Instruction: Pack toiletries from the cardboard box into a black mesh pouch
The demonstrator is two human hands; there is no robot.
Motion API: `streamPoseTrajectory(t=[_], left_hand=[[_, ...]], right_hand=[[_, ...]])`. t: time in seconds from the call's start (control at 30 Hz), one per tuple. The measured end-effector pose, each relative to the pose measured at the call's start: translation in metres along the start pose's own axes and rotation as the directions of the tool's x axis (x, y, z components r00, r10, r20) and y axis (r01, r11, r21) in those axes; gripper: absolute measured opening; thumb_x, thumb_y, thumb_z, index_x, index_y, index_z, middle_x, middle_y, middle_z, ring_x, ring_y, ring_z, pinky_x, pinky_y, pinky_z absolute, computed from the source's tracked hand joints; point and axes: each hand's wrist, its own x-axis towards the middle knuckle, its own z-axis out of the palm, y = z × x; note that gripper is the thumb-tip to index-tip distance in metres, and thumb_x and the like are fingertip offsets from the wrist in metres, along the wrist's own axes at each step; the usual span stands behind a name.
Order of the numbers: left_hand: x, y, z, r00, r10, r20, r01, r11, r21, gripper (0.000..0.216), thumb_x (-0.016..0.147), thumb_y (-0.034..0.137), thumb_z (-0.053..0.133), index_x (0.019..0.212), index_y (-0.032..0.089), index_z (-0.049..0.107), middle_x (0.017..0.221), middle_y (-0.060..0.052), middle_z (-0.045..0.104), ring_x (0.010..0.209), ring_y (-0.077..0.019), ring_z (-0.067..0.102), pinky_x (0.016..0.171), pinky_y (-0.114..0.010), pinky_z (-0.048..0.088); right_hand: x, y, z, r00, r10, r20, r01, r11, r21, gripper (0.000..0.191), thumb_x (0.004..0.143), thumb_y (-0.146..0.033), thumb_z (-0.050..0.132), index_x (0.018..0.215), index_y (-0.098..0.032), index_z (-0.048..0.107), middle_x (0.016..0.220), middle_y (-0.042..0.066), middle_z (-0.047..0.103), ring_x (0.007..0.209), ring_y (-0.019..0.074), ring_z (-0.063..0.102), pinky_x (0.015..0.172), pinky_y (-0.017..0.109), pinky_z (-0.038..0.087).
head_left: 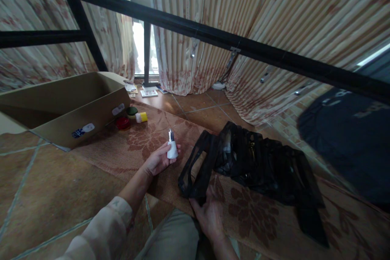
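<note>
My left hand (159, 159) holds a small white bottle (172, 149) with a silver top, upright, above the patterned rug. My right hand (209, 213) grips the near edge of a black mesh organiser (250, 162) that lies folded across the rug in front of me. The organiser's near pocket gapes beside the bottle. My left sleeve is pale and my knee shows at the bottom of the view.
An open cardboard box (65, 107) lies at the left. Beside it sit a red lid (122, 122), a green lid (132, 111) and a small yellow-and-white bottle (141, 117). Black metal bars (213, 34) cross overhead before striped curtains. A dark bag (350, 142) sits at the right.
</note>
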Motion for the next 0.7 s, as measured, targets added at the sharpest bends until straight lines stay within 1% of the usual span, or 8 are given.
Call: streamPoseTrajectory(t=[0.1,0.2,0.37,0.5,0.7], left_hand=[[0.0008,0.0004,-0.0005,1.0,-0.011,-0.01,0.011,1.0,-0.02,0.037,0.088,0.022,0.051,0.125,0.019,0.049,0.114,-0.014,0.063,0.09,-0.0209,0.067,0.06,-0.026,0.057],[0.0014,0.0008,-0.0006,1.0,-0.023,-0.017,0.023,0.999,-0.035,0.036,0.09,0.025,0.048,0.125,0.018,0.049,0.112,-0.014,0.064,0.088,-0.0203,0.067,0.06,-0.026,0.056],[0.0019,0.0005,-0.0008,0.999,-0.03,-0.029,0.029,0.998,-0.048,0.035,0.091,0.026,0.045,0.125,0.018,0.049,0.11,-0.014,0.065,0.087,-0.0201,0.067,0.058,-0.026,0.056],[0.0017,0.0002,-0.0007,0.999,-0.033,-0.036,0.031,0.998,-0.049,0.036,0.091,0.025,0.046,0.126,0.018,0.049,0.109,-0.014,0.065,0.086,-0.0203,0.067,0.058,-0.026,0.055],[0.0021,-0.0002,-0.0016,0.998,-0.036,-0.042,0.034,0.999,-0.041,0.037,0.091,0.026,0.046,0.127,0.018,0.048,0.108,-0.014,0.066,0.087,-0.0209,0.067,0.059,-0.027,0.056]], right_hand=[[0.0001,-0.0004,-0.0002,1.0,-0.001,0.004,0.001,1.0,0.007,0.036,0.076,-0.035,0.062,0.109,-0.02,0.057,0.097,0.007,0.065,0.093,0.0237,0.062,0.078,0.033,0.049],[0.0001,-0.0005,-0.0004,1.0,0.007,0.022,-0.007,1.0,0.018,0.04,0.077,-0.034,0.062,0.114,-0.019,0.055,0.102,0.008,0.065,0.097,0.0238,0.062,0.078,0.033,0.05],[-0.0002,-0.0004,-0.0005,0.999,0.004,0.038,-0.006,0.999,0.035,0.037,0.08,-0.036,0.06,0.113,-0.019,0.055,0.106,0.01,0.064,0.102,0.0248,0.06,0.083,0.035,0.049],[-0.0002,0.0,-0.0001,1.0,-0.001,0.015,0.0,1.0,0.027,0.033,0.079,-0.036,0.06,0.108,-0.02,0.057,0.102,0.008,0.064,0.098,0.0236,0.061,0.081,0.034,0.049],[-0.0007,0.0011,0.0008,1.0,-0.02,0.015,0.02,1.0,0.01,0.033,0.081,-0.038,0.059,0.109,-0.02,0.057,0.101,0.009,0.064,0.096,0.0245,0.061,0.08,0.035,0.049]])
